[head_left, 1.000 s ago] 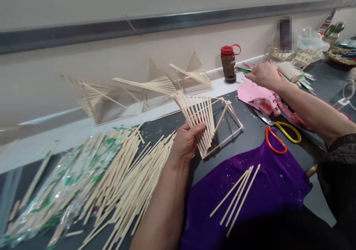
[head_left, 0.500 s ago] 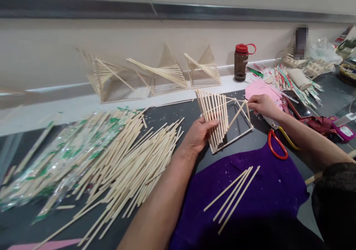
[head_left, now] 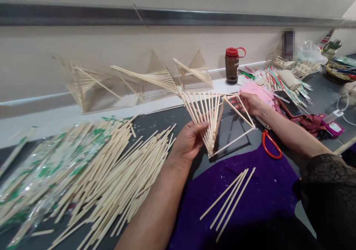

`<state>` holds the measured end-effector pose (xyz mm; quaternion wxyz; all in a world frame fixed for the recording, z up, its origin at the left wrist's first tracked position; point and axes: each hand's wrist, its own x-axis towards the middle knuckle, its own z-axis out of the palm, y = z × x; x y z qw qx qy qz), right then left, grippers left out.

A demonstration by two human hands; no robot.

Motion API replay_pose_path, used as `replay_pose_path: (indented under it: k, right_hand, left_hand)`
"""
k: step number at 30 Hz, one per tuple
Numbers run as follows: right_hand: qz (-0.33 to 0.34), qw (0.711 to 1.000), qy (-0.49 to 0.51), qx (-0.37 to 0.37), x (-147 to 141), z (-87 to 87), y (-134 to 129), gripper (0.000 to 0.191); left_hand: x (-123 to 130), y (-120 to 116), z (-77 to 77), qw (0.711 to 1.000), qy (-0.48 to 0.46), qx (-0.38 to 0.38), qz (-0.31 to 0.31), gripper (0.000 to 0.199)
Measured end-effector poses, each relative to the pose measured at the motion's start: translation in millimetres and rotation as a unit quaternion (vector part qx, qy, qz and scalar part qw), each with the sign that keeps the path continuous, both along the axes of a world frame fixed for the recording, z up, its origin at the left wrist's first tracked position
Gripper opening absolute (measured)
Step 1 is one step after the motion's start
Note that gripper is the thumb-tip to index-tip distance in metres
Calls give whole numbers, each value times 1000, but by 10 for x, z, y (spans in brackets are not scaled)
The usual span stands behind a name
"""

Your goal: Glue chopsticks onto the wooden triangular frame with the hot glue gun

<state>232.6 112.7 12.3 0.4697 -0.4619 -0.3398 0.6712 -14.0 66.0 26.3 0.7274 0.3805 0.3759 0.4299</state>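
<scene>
Between my hands is a small frame of wooden chopsticks [head_left: 204, 111], with a fanned row of sticks on its left and bare triangular struts on its right. My left hand [head_left: 191, 138] grips the fanned side, thumb in front and fingers behind. At the far right corner, my right hand [head_left: 249, 101] is closed around the frame's edge; its fingers are partly behind the sticks. Several loose chopsticks [head_left: 230, 201] lie on a purple cloth [head_left: 267, 205] below. Red-handled scissors [head_left: 272, 145] rest by the cloth, under my right forearm.
A big pile of chopsticks [head_left: 130, 183] lies left, beside wrapped ones [head_left: 52, 161]. Finished-looking stick structures [head_left: 150, 75] stand along the wall. A red-capped bottle [head_left: 231, 68], pink paper [head_left: 258, 92], a phone [head_left: 287, 103] and wrappers crowd the back right.
The frame has turned in my hands, so the fanned sticks spread wider in view. My right hand has shifted slightly left, its fingers now further behind the corner. The camera view has swung right.
</scene>
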Motion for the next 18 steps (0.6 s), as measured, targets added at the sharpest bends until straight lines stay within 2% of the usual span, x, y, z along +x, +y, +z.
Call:
replay_pose_path:
  k: [6, 10, 14, 16, 18]
  right_hand:
    - [-15, 999, 38, -6, -15, 60, -52, 29]
    - [-33, 999, 42, 7, -3, 42, -56, 21]
    - [-20, 999, 38, 23, 8, 30, -50, 20]
    - [-41, 998, 40, 36, 49, 69, -38, 18]
    - [-90, 993, 51, 54, 141, 144, -15, 13]
  left_hand:
    - [3, -1, 5, 1000, 9, -12, 12, 17]
    - [-3, -8, 23, 999, 13, -29, 13, 15]
    - [-13, -12, 49, 999, 3, -37, 13, 15]
    - [-28, -8, 58, 999, 0, -39, 16, 15]
    - [-49, 0, 64, 999, 0, -39, 24, 15]
